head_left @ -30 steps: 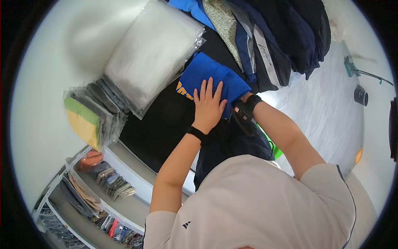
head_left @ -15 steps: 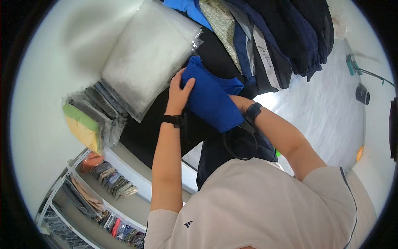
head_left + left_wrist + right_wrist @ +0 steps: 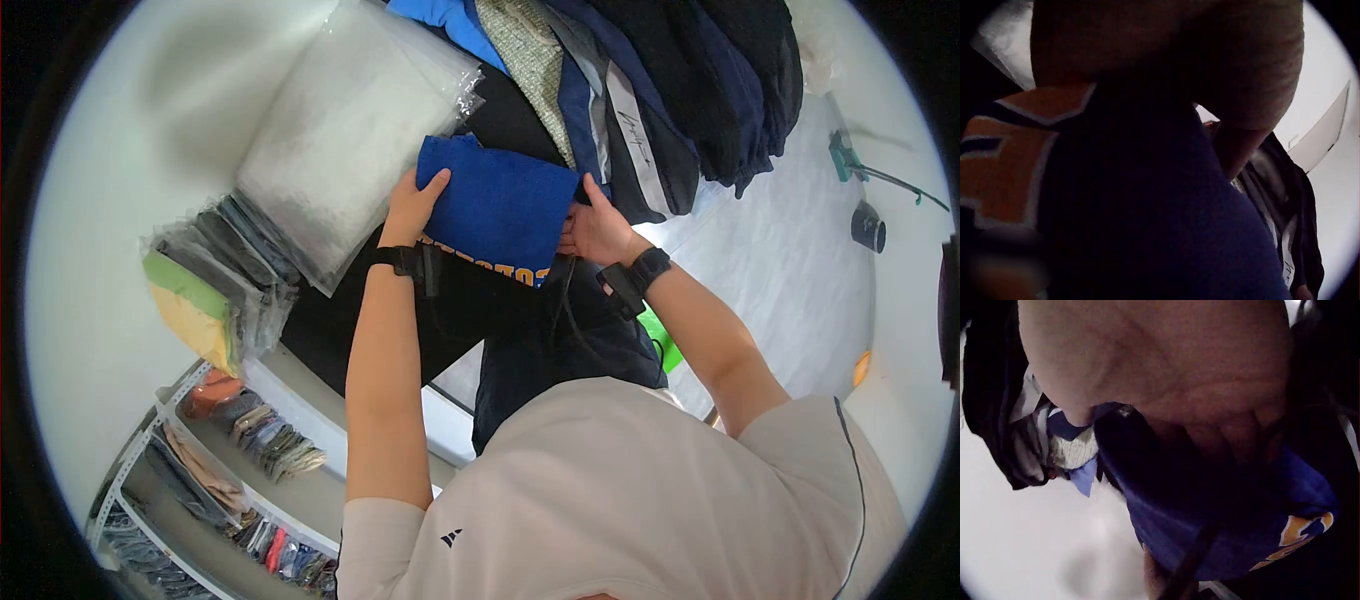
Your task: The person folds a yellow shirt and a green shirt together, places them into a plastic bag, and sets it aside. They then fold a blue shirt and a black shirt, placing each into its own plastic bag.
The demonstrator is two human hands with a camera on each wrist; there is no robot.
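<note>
Bags of clear plastic (image 3: 340, 150) fill the upper left, just beside the folded blue garment (image 3: 500, 205) at centre; piled clothes (image 3: 700, 90) crowd the upper right. The left hand (image 3: 408, 208) and right hand (image 3: 602, 235), apart, grip its opposite ends. Black tabletop (image 3: 325, 330) stops lower left; pale floor (image 3: 790, 255) opens right.

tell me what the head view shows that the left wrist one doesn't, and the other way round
Only the head view: the shelves, the green-headed tool, the dark cylinder and the beige shirt.

Only the left wrist view: a pale panel, perhaps a door, near the right edge.

Both: the left hand holding the blue cloth, its orange letters, and the dark clothes.
</note>
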